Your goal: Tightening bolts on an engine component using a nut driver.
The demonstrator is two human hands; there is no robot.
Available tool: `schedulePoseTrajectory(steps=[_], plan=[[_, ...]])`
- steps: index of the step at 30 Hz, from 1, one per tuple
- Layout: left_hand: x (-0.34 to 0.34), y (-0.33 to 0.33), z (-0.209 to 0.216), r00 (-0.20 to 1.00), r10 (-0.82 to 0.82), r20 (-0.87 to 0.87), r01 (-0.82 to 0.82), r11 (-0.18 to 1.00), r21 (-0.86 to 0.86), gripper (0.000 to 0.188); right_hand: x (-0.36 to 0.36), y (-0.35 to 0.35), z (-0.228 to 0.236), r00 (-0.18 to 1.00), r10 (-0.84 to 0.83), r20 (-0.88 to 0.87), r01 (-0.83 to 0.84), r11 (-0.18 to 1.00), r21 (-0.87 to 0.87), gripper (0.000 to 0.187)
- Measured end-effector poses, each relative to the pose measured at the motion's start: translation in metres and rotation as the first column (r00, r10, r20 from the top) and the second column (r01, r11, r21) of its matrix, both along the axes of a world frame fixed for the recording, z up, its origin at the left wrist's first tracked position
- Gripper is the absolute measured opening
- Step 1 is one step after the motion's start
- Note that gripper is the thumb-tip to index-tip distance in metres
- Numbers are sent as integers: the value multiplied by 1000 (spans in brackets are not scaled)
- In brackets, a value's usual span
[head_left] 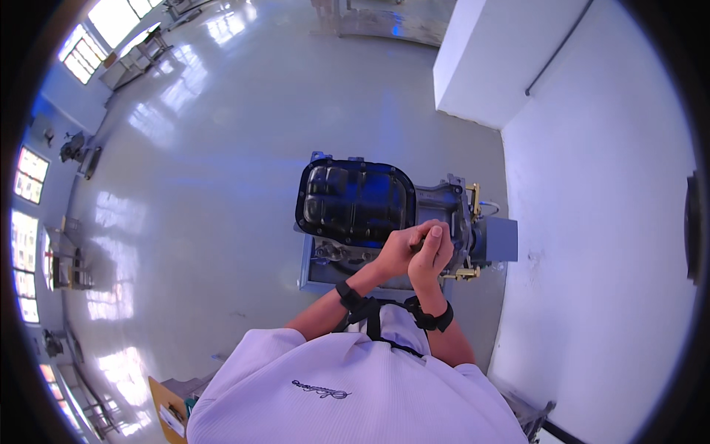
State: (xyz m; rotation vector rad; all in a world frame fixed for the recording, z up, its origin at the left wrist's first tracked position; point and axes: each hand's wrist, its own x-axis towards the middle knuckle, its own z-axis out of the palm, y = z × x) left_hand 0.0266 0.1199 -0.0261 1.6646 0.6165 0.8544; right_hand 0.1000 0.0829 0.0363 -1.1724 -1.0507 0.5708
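Note:
My left hand (398,250) and my right hand (433,253) are closed and pressed together, thumbs up. Between them shows a small dark bit of something I cannot make out; the fingers hide the rest. Both hands are over the near right corner of a black oil pan (355,198), whose rim is lined with several bolts. The pan lies on top of a grey metal engine (440,198), with the cast housing reaching out to the right. Whether my hands touch the engine, I cannot tell.
A blue-grey stand frame (305,268) shows under the engine, with a grey box (501,240) and brass-coloured brackets (475,198) at its right. Beyond rises a white wall (599,222). A wooden board (167,414) with papers is at lower left. Benches line the far left.

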Motion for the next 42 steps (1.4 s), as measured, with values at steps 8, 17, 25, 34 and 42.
schedulePoseTrajectory(steps=[8, 17, 25, 34, 42], plan=[[-35, 0, 9, 999, 2, 53, -8, 994, 114, 26, -3, -45, 11, 749, 147, -647, -116, 989, 90, 70], [-42, 10, 24, 982, -117, 150, 108, 992, 73, 41, -10, -71, -5, 417, 183, -890, -25, 981, 190, 49], [-41, 16, 45, 924, -200, 327, 242, 966, -92, 43, 11, -102, -41, 384, 21, -923, -9, 1000, 18, 38], [-15, 4, 48, 882, 179, 435, -156, 984, -89, 46, 54, -111, -69, 415, -189, -890, -68, 969, -237, 32], [1, 38, 138, 867, 37, 497, -162, 964, 211, 39, 116, -82, -66, 585, 1, -811, -321, 919, -230, 30]])
